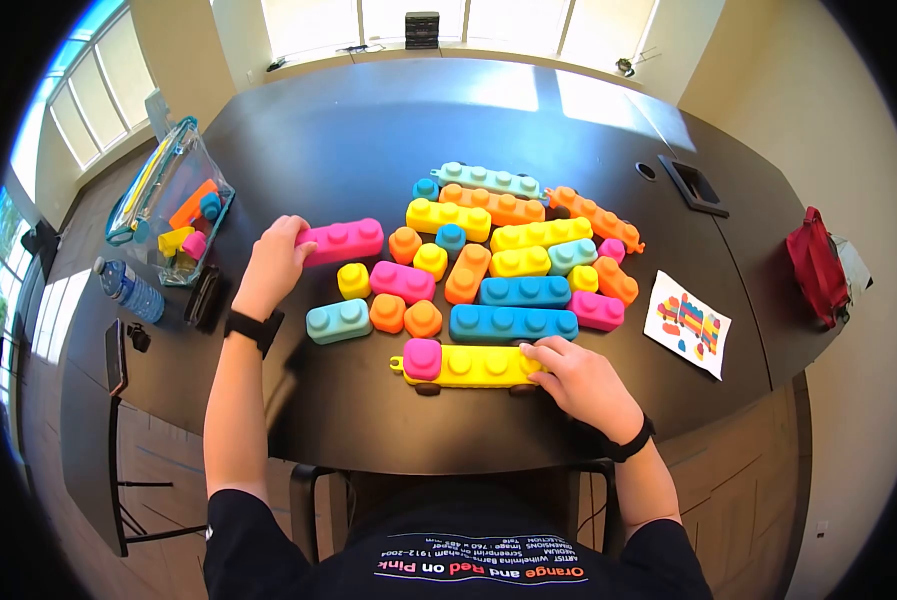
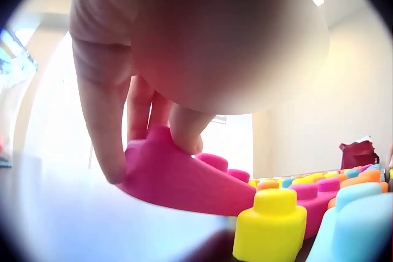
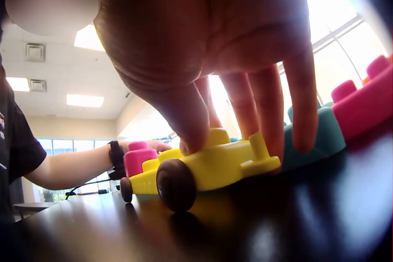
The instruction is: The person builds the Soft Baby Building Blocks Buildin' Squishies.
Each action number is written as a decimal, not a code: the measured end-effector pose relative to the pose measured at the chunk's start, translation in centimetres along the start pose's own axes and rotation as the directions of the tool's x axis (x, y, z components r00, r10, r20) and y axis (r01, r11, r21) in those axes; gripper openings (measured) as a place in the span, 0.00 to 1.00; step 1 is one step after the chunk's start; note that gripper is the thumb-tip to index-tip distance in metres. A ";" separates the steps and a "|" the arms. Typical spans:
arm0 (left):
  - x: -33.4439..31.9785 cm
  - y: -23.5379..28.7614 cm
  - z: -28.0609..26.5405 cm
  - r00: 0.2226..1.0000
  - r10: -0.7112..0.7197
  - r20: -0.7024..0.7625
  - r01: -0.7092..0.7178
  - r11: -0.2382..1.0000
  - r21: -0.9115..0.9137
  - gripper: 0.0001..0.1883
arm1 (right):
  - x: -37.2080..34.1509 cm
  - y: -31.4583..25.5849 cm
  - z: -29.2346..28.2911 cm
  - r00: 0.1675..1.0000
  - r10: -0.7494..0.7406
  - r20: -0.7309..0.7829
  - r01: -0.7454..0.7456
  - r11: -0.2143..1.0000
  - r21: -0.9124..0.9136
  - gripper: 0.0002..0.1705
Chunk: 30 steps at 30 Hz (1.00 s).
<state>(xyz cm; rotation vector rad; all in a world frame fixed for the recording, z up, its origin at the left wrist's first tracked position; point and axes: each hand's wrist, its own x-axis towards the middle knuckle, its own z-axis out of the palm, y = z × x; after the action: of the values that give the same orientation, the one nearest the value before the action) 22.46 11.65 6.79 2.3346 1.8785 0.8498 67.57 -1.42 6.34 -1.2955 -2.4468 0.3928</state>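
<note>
The person at the near side of the broad, dark, glossy table wore a black printed T-shirt, its lettering upside down in the head view: "Orange and Red on Pink", with "Screenprint on paper", "Wilhelmina Barns-Graham 1912–2004" and "Tate" in smaller type. The left hand grasped one end of a long pink studded block, held tilted at the left of the spread blocks. The right hand gripped the right end of a long yellow studded base with dark wheels, which stood at the near edge of the group; a square pink one-stud block sat on its left end. Just beyond lay a long blue four-stud block. A white sheet with a colourful block picture lay to the right. At far left stood a clear plastic water bottle, its label too small to read, near a clear teal-trimmed bag. Bright windows lit the room, glaring off the tabletop.
</note>
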 end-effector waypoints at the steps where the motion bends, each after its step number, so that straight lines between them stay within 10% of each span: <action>1: -0.3 1.2 -0.5 0.991 0.021 -0.131 -0.021 1.000 -0.002 0.13 | 0.0 0.1 -0.2 1.000 -0.002 -0.001 0.002 1.000 -0.003 0.22; 5: -2.0 8.5 -2.8 0.950 0.102 -0.293 -0.144 0.981 -0.126 0.14 | 0.5 -0.5 -1.8 0.993 -0.060 -0.104 0.064 0.997 0.032 0.28; 13: -5.7 17.2 -1.5 0.925 0.371 -0.083 -0.375 0.850 -0.370 0.19 | 2.8 -3.2 -3.4 0.904 -0.145 -0.402 0.224 0.962 0.158 0.37; 30: -9.9 15.3 0.3 0.937 0.235 0.259 -0.105 0.896 -0.432 0.24 | 1.2 -0.3 -1.5 0.989 -0.120 -0.090 0.139 0.961 0.238 0.24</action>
<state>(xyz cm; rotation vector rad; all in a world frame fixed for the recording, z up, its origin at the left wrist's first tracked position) 35.08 -1.44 8.01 2.2258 1.2434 0.7528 67.35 -0.45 8.04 -1.0239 -2.3198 0.5789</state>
